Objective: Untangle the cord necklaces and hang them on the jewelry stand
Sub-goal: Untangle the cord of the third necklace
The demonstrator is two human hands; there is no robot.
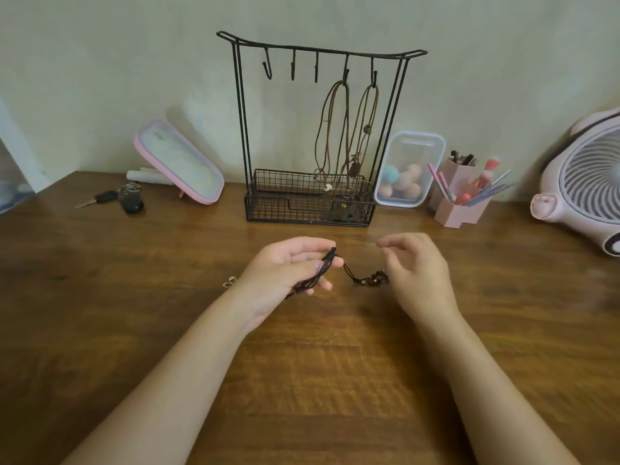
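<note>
Two brown cord necklaces (346,129) already hung on the right-hand hooks of the jewelry stand (242,129); three hooks free. Head view: dark cord necklace (347,271) held above the table (134,297), bunched strands pinched in the left hand (288,266), beaded end trailing to the loosely curled right hand (419,273), grasp there impossible to tell. Likely hazard: tugging crossed strands, tightening the snarl.

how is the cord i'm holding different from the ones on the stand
The dark cord is bunched in the left hand; the hung necklaces drop in long loops from two stand hooks. The dark cord looks near black; the hung necklaces are lighter brown. Both carry small beads.
</note>
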